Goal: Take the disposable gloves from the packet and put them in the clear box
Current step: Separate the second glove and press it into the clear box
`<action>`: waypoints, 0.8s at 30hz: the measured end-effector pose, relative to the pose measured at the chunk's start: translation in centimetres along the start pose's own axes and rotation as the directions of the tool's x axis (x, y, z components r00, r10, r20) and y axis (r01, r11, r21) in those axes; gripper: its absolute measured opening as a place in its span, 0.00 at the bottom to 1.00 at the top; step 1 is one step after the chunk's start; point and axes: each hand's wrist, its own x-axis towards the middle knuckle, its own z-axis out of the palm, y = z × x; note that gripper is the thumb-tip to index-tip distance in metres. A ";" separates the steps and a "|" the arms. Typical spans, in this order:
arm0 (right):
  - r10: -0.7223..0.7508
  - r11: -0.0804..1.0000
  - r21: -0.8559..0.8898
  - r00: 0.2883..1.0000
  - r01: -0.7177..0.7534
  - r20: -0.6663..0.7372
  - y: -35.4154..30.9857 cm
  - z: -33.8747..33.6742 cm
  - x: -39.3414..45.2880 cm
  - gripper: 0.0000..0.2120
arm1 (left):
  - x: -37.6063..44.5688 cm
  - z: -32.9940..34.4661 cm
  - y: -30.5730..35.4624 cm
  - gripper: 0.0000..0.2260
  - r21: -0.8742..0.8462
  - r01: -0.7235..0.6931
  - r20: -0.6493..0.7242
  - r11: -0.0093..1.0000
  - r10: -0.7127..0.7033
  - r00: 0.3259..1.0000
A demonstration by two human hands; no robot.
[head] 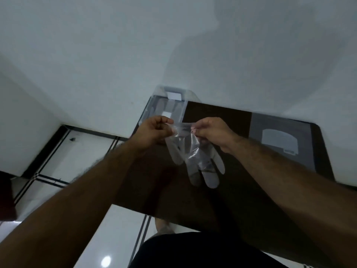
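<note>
A thin see-through disposable glove [195, 157] hangs fingers-down over the dark table [228, 190]. My left hand [152, 130] pinches the left side of its cuff and my right hand [210, 130] pinches the right side, both held above the table. The clear box [168, 105] stands at the table's far left corner, just beyond my left hand; what lies inside it is hard to make out. The grey glove packet [280, 142] lies flat at the far right of the table, apart from both hands.
A white wall rises right behind the table. Glossy white floor tiles [81, 151] with dark strips lie to the left and below. My dark-clothed lap [202, 250] is at the bottom edge, against the table's near side.
</note>
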 end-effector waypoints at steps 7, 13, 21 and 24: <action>0.005 0.993 -0.119 0.995 -0.016 -0.096 -5.8 4.2 9.2 0.04 | 8.1 -10.6 0.5 0.10 0.355 -0.065 0.105 0.933 0.029 0.994; -0.126 0.954 -0.292 0.971 0.062 -0.204 -9.0 5.4 17.0 0.07 | 16.2 -14.6 1.6 0.04 0.426 -0.090 0.048 0.900 0.076 0.996; -0.271 0.927 -0.343 0.906 0.154 -0.325 -11.2 4.8 24.4 0.06 | 24.0 -16.2 5.0 0.08 0.638 -0.221 0.058 0.737 0.240 0.969; -0.353 0.917 -0.321 0.855 0.236 -0.380 -12.0 4.4 25.2 0.05 | 25.1 -16.7 6.7 0.10 0.719 -0.368 0.085 0.590 0.450 0.889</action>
